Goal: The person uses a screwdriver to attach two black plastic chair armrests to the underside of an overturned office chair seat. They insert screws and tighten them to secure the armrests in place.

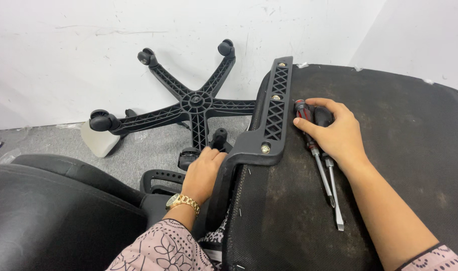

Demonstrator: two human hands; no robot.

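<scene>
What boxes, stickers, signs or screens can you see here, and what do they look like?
None show: no package, label, sign or screen.
What is there instead: two screwdrivers with red and black handles under the right hand, on the dark chair seat underside.
A black armrest bracket by the left hand.
A black five-arm wheel base against the white wall.
</scene>
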